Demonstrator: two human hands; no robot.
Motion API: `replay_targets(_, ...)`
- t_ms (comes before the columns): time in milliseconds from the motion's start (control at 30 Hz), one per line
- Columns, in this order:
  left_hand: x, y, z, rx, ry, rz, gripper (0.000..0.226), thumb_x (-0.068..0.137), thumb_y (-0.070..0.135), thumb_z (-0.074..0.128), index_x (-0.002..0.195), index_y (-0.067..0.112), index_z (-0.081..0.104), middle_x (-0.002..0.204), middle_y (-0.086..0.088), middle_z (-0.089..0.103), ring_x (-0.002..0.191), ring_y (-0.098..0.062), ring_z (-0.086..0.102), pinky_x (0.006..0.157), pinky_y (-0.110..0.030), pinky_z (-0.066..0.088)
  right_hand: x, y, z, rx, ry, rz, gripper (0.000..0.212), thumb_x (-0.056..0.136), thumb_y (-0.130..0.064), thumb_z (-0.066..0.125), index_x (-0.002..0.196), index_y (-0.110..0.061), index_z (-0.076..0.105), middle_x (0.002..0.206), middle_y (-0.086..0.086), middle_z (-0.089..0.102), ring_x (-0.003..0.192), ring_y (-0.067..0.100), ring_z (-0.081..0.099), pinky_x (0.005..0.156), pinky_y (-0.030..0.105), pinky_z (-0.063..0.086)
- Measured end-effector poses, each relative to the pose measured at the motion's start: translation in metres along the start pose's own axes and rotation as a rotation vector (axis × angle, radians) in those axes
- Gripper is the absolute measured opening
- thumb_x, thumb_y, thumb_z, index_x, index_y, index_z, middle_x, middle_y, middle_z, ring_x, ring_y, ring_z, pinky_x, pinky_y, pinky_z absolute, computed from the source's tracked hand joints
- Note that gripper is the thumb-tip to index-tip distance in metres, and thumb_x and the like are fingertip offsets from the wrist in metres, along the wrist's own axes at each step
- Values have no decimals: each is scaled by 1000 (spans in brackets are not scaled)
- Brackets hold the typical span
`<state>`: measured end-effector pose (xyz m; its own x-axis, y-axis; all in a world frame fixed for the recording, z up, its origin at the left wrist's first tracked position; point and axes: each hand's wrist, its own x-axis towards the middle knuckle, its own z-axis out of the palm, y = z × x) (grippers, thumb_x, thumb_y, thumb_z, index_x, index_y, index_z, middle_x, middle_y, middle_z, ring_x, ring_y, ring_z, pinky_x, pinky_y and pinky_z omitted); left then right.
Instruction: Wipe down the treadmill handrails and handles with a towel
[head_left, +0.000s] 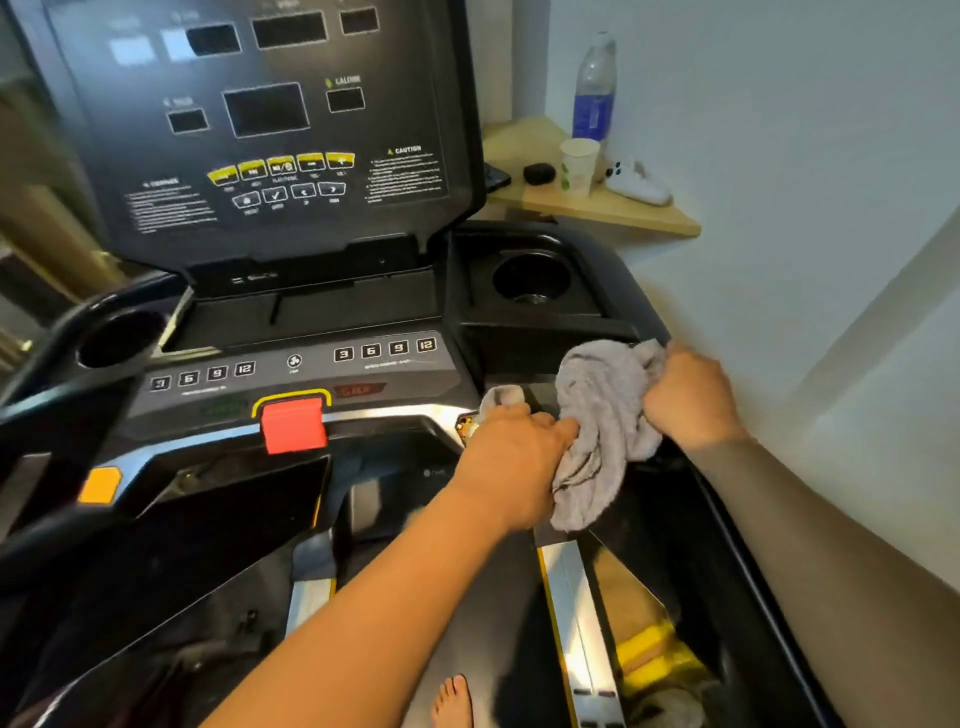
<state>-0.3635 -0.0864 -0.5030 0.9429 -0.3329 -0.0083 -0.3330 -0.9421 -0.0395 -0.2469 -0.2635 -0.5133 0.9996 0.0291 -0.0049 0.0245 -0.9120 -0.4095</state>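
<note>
A crumpled grey towel (597, 415) is bunched over the treadmill's right-hand handle, just below the right cup holder. My left hand (511, 457) grips the towel's lower left part, with a fold poking out above its knuckles. My right hand (688, 397) grips the towel's upper right edge, against the black right handrail (727, 530) that runs down towards me along the wall. The handle under the towel is hidden. The left handrail (57, 405) is at the left edge, blurred.
The black console (270, 130) rises ahead, with a red stop clip (293, 423) and speed buttons. A wooden corner shelf (644, 218) holds a water bottle (595, 88), a paper cup and a white controller. My bare foot (452, 701) stands on the belt. The white wall is close on the right.
</note>
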Motion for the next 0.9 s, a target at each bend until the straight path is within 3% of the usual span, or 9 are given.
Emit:
replay_targets(133, -9, -2, 2, -18, 125, -3, 45, 73, 41, 73, 109, 20, 55, 103, -3, 65, 96, -26, 55, 87, -38, 42, 11, -44, 14, -165, 9, -9, 59, 95, -28, 41, 147, -3, 26, 146, 26, 33, 134, 42, 29, 110, 53, 29)
replay_targets(233, -16, -6, 1, 6, 183, 9, 42, 65, 37, 78, 98, 21, 57, 94, -1, 66, 85, -24, 56, 80, -37, 43, -2, -76, 24, 212, -16, -141, 49, 95, -21, 40, 142, -5, 37, 142, 20, 39, 132, 36, 37, 110, 50, 32)
replay_targets(333, -26, -13, -6, -30, 240, -32, 48, 50, 30, 87, 87, 19, 59, 82, -1, 64, 72, -24, 57, 67, -33, 43, -16, -105, 27, 672, -178, -68, 65, 85, -45, 37, 141, -11, 42, 137, 12, 50, 125, 29, 49, 105, 45, 41)
replay_targets(567, -52, -54, -21, -56, 329, -152, 65, 31, 32, 91, 88, 17, 64, 78, 0, 64, 64, -20, 58, 55, -25, 33, -12, -181, 24, 727, -162, -321, 22, 99, -24, 43, 109, -19, 62, 97, -7, 63, 93, 9, 59, 73, 20, 44)
replay_targets(633, -58, -65, -27, -93, 362, -149, 63, 37, 28, 89, 94, 15, 65, 81, -1, 66, 66, -23, 60, 56, -27, 41, -4, -197, 20, 892, -115, -187, 20, 99, -22, 44, 106, -19, 63, 89, -8, 62, 90, 10, 62, 61, 17, 46)
replay_targets(700, -62, -75, -34, -171, 393, -151, 58, 47, 19, 84, 100, 15, 61, 84, -3, 65, 70, -27, 59, 59, -30, 47, 1, -211, 5, 1165, -222, 44, 24, 100, -21, 43, 117, -16, 60, 99, -4, 65, 103, 20, 63, 57, 17, 51)
replay_targets(800, -71, -94, -60, -268, 454, -206, 54, 55, 18, 79, 102, 19, 54, 87, -2, 62, 75, -30, 58, 58, -32, 48, 9, -235, -13, 1299, -235, 204, 38, 101, -10, 40, 137, 1, 43, 131, 14, 53, 125, 36, 47, 76, 14, 46)
replay_targets(867, -82, -109, -85, -369, 528, -257, 40, 67, 21, 73, 104, 22, 55, 95, 2, 63, 84, -30, 59, 62, -30, 43, 4, -258, -26, 1427, -237, 108, 49, 92, -22, 48, 137, -1, 44, 136, 20, 52, 118, 35, 54, 95, 28, 47)
replay_targets(900, -90, -117, -98, -446, 566, -292, 37, 74, 22, 68, 108, 24, 54, 99, 4, 64, 88, -29, 59, 65, -31, 45, 2, -272, -34, 1516, -228, 83, 45, 92, -28, 48, 132, -6, 51, 130, 16, 58, 108, 29, 61, 93, 35, 50)
